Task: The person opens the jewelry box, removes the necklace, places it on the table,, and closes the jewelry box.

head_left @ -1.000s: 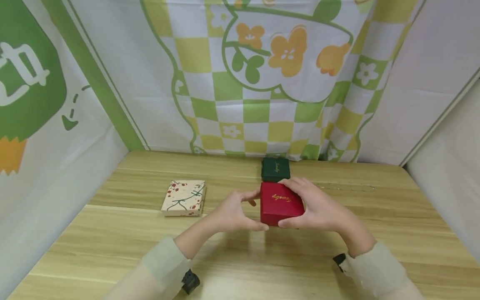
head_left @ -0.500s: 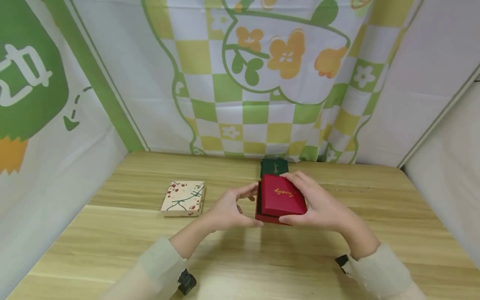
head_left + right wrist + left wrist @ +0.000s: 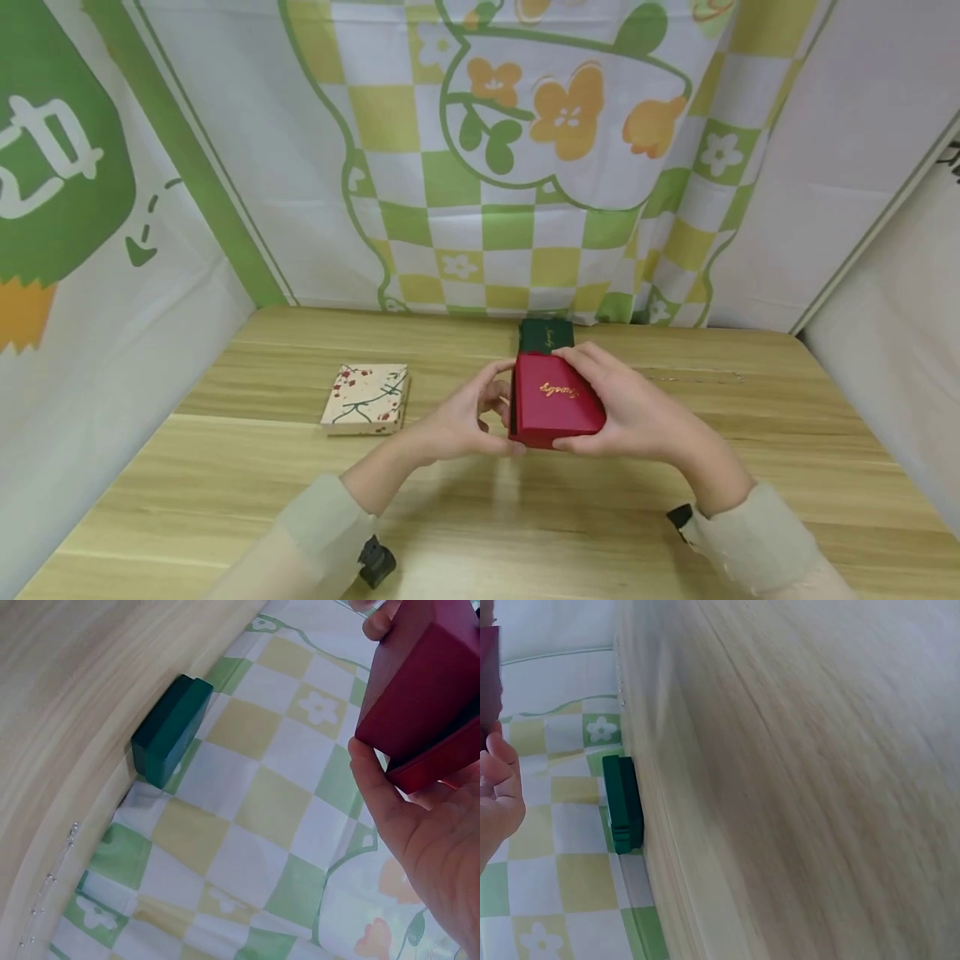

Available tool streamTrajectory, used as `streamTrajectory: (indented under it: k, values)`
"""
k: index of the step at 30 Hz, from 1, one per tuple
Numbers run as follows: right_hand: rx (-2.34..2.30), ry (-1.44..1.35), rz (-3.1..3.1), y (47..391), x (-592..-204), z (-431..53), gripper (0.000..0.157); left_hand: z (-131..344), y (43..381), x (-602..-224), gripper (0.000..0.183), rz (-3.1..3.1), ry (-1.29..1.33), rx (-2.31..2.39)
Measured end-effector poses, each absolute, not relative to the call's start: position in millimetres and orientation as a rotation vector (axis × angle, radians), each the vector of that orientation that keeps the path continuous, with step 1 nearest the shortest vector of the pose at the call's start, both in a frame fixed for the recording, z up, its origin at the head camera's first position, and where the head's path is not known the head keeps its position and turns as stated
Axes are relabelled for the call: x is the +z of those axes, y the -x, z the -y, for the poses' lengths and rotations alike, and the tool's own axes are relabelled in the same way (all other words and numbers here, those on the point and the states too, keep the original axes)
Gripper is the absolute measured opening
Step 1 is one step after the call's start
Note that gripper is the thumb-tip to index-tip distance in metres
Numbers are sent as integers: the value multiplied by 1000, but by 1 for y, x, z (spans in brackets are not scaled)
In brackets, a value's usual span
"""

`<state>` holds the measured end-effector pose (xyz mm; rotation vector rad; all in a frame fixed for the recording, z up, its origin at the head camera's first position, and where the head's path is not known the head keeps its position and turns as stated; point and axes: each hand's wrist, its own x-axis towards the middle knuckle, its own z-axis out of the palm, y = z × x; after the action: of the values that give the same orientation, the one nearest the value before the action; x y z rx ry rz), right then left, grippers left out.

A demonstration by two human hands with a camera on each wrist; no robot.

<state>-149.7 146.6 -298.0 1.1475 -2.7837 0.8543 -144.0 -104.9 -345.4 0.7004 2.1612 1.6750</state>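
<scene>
Both hands hold a red jewelry box (image 3: 557,396) with gold lettering on its lid, raised above the table. My right hand (image 3: 637,412) grips the lid from the right, thumb along the front and fingers over the back. From the left, my left hand (image 3: 453,425) holds the lower part between thumb and fingers. A dark gap shows along the box's left side. In the right wrist view, lid and base of the red box (image 3: 420,682) stand slightly apart at an angle. The left wrist view catches only some curled fingers (image 3: 499,784) and a sliver of red.
A closed dark green box (image 3: 546,335) stands behind the red one, near the curtain (image 3: 510,225). Left on the wooden table (image 3: 247,475) lies a cream box (image 3: 365,398) with a floral print. A thin chain (image 3: 693,379) lies at the back right.
The red lid sat flush, then shifted up and right, baring the base's left side. Now it is lower and further left, and the gap is narrower. Both hands keep their hold.
</scene>
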Motion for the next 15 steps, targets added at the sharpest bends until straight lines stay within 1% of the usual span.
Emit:
streamTrajectory:
  k: [5, 10, 15]
  values:
    - [848, -1148, 2787, 151, -302, -146, 88, 106, 144, -346, 90, -2113, -694, 1687]
    - [1008, -1126, 2730, 152, -304, -153, 91, 109, 145, -348, 90, -2101, -660, 1713]
    - [1116, -1094, 2633, 155, -299, -165, 88, 111, 145, -349, 93, -2053, -603, 1767]
